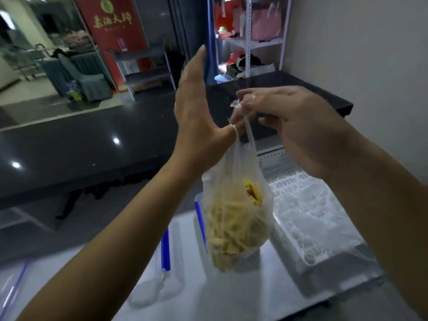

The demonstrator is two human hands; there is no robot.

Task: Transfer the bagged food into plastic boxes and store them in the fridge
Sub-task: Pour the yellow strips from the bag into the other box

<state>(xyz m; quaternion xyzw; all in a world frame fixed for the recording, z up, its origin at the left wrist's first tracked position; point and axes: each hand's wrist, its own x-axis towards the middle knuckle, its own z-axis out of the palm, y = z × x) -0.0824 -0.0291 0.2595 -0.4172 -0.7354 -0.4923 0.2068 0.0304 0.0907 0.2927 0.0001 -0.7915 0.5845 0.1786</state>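
Head view | right hand [298, 128] pinches bag [236, 218] knot, bag hanging straight down over box [199, 218] | left hand [196, 112] flat-fingered, thumb hooked in bag's loop

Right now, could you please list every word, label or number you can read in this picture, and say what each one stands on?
Red banner: four large gold Chinese characters under a round gold emblem, too blurred to read with confidence.
Red banner, smaller line beneath: too small to read.
Plastic bag, boxes and shelf items: no readable text.
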